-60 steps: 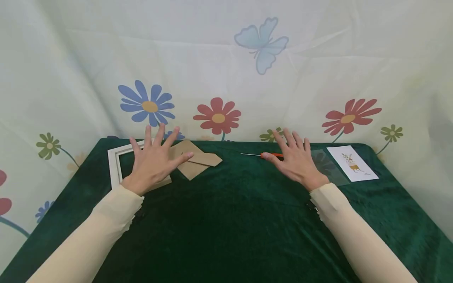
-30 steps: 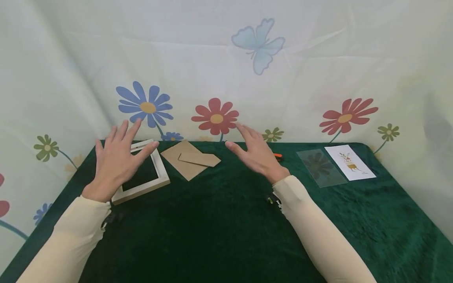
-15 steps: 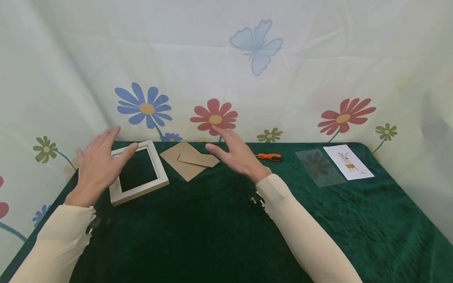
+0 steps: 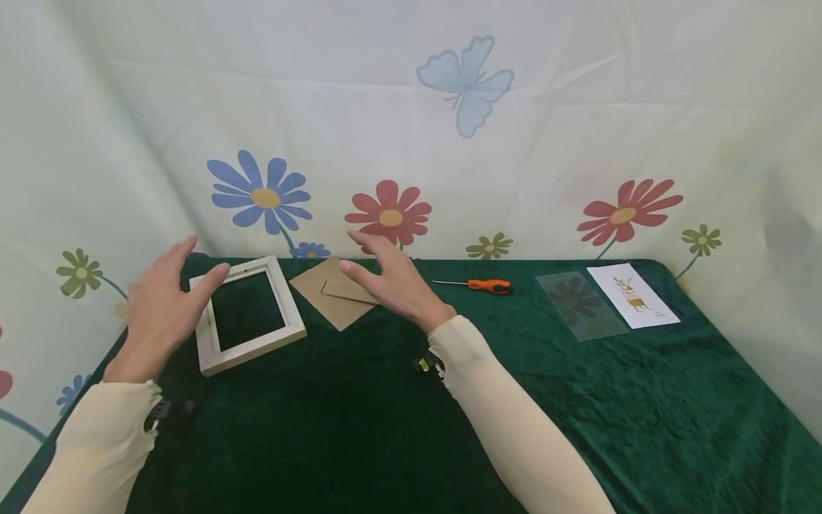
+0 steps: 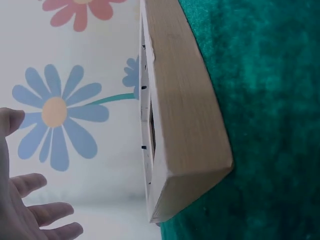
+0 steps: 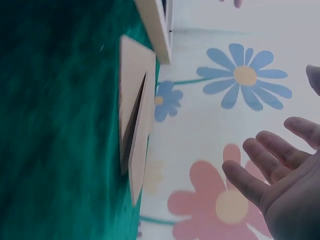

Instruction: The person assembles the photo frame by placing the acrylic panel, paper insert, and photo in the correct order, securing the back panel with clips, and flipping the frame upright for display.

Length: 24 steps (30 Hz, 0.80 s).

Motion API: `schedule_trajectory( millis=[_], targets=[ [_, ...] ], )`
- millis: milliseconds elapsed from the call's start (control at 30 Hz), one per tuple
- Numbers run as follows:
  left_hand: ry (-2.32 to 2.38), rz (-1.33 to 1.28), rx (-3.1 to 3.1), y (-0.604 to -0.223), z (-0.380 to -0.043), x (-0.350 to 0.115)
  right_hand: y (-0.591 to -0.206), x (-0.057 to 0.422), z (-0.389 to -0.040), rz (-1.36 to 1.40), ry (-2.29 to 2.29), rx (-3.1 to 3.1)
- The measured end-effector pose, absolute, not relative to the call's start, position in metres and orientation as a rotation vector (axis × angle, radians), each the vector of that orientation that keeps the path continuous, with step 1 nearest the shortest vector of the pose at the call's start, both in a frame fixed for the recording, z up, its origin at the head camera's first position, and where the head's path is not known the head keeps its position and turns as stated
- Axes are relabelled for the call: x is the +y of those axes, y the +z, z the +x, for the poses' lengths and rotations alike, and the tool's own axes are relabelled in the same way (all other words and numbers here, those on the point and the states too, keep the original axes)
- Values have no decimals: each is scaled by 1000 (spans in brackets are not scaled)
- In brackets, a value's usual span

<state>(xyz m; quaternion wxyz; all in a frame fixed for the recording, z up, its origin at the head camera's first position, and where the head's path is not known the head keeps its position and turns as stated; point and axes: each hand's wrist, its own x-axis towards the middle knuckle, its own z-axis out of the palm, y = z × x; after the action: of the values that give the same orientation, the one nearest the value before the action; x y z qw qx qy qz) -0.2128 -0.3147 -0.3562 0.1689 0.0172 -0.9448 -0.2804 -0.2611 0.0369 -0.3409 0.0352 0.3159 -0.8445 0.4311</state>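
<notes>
A person's left hand (image 4: 160, 307), fingers apart and empty, hovers by a rectangular white wooden frame (image 4: 287, 296) near the far-left corner of the green velvet surface (image 4: 359, 414); the right hand (image 4: 398, 282), also empty, hangs above a brown board (image 4: 330, 303) near the far edge. Work appears barely begun: frame unfilled, clear sheet (image 4: 581, 307) and white illustrated card (image 4: 632, 296) lying separate toward the far-right corner.
</notes>
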Motion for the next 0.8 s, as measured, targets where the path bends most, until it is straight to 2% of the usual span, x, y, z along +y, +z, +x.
schedule_trajectory(
  millis=[300,800],
  targets=[
    [-992,101,-2714,-360,-214,-312,-346,15,-262,978,1536,-2506],
    [-1024,222,-2720,-373,-210,-340,-352,-27,-263,712,1786,-2545]
  ],
)
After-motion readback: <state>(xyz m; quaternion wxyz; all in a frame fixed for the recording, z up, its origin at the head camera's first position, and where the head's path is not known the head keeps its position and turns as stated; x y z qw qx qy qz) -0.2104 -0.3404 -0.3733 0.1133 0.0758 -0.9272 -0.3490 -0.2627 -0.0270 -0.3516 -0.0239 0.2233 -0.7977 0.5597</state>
